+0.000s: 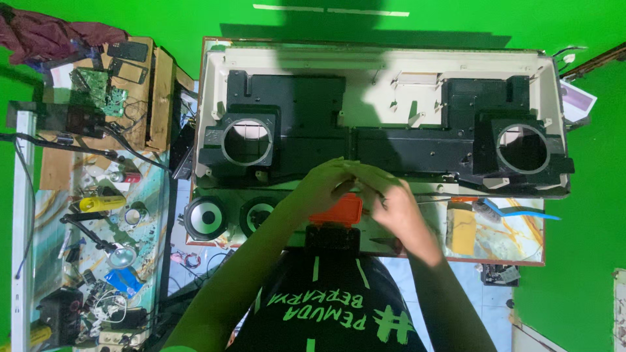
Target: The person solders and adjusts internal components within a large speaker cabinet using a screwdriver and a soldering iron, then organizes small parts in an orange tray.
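— What are the hands on?

— The left hand (pixel 323 186) and right hand (pixel 391 205) meet at the front edge of the black speaker housing (pixel 385 140), fingers pinched on something too small to make out.

— And the housing?

— Lying across the counter (pixel 508 244) — stiff moulded plastic, probably bulky but light (hold it by the solid frame, not the round openings).

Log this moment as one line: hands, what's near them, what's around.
left hand: fingertips meet right, item unclear | right hand: same | below: orange box | ahead: black speaker frame | loose speakers left
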